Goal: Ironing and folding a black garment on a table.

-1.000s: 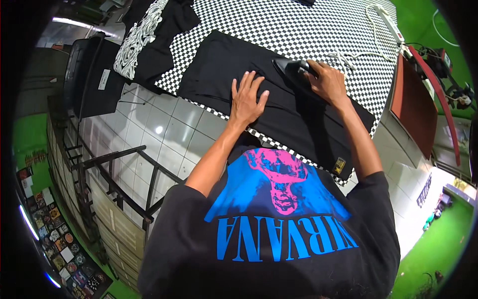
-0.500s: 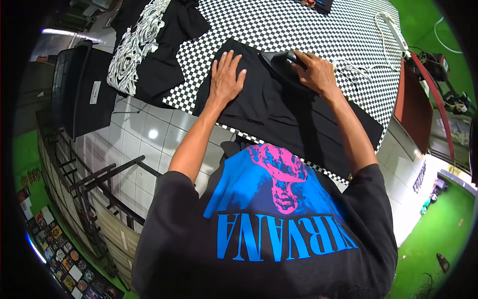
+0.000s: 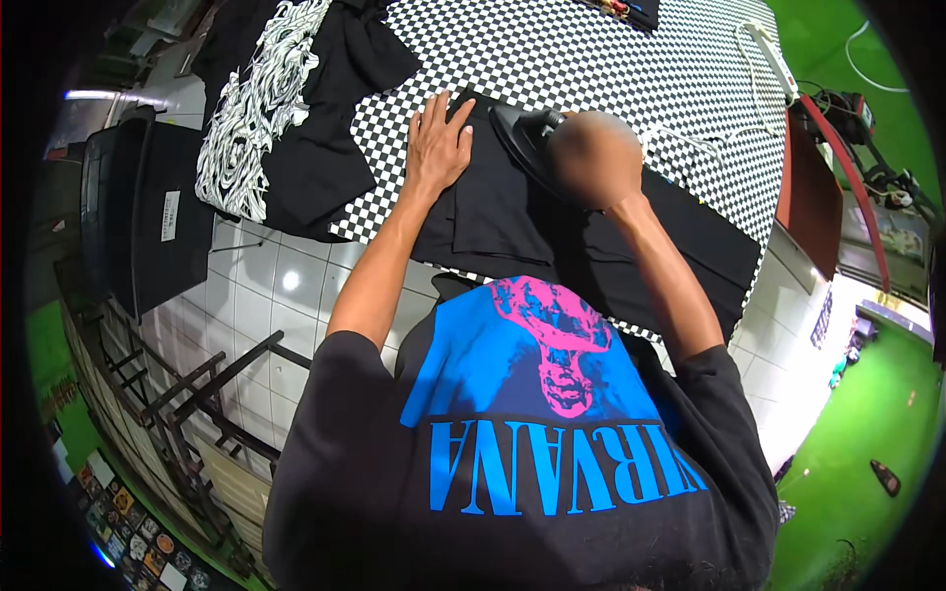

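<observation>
A black garment [image 3: 493, 212], folded into a long strip, lies along the near edge of a table covered in black-and-white checked cloth [image 3: 512, 44]. My left hand [image 3: 439, 148] rests flat at the garment's left end, fingers stretched and thumb apart. Around the handle of a dark clothes iron [image 3: 520, 146] my right hand [image 3: 594, 158] is closed; that hand is blurred. The iron's pointed tip faces far left, and its soleplate sits on the garment, with the rear part hidden behind my hand and wrist.
Further left on the table lie black garments [image 3: 320, 167], one with a dense white print [image 3: 258, 123]. A white power strip [image 3: 774, 64] and a pale cord [image 3: 690, 143] are at the right. A black metal frame [image 3: 217, 384] stands on the tiled floor [image 3: 286, 286] at left.
The iron in my right hand has moved a little to the left over the garment. My left hand has shifted slightly left, and the garment's left end lies differently beneath it.
</observation>
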{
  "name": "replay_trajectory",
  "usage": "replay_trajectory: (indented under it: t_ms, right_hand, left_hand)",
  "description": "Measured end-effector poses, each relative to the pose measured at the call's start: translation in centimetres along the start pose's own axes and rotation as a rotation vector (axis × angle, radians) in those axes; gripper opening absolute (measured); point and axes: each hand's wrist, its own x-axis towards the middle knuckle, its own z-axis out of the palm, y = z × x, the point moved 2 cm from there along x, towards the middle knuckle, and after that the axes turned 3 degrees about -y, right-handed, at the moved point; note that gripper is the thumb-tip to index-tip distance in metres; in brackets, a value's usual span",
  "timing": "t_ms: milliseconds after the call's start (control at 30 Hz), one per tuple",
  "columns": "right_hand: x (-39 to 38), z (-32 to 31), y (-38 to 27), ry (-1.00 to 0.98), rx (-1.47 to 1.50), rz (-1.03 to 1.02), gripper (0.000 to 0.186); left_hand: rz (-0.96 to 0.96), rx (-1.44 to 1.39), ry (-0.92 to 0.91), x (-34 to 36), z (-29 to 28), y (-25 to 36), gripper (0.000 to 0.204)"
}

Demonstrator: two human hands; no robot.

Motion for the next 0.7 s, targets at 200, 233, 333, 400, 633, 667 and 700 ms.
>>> replay_trajectory:
  t_ms: [200,233,333,400,633,667,700]
  right_hand:
    - [0.9,0.2,-1.8,0.022,0.026,0.032,0.028]
    - [0.6,0.1,-2.2,0.004,0.037,0.009,0.028]
    - [0.4,0.4,-2.4,-0.006,0.041,0.013,0.028]
    - [0.5,0.6,-2.2,0.009,0.031,0.064,0.027]
    - [-0.4,0.1,-3.4,0.006,0.039,0.015,0.029]
    - [-0.9,0.0,-3.4,-0.022,0.029,0.013,0.029]
    - [-1.2,0.1,-3.3,-0.028,0.028,0.011,0.029]
  left_hand:
    - [-0.019,-0.04,0.029,0.1,-0.2,-0.4,0.047]
    - [-0.029,-0.049,0.032,0.1,-0.1,-0.5,0.048]
    - [-0.032,-0.067,0.042,0.0,-0.2,-0.4,0.047]
    - [-0.031,-0.076,0.047,0.1,-0.2,-0.3,0.048]
    - [-0.043,-0.086,0.044,1.4,0.0,-1.0,0.039]
    - [-0.048,-0.088,0.042,1.5,0.1,-1.2,0.039]
    - [-0.04,-0.106,0.045,1.5,0.2,-1.5,0.038]
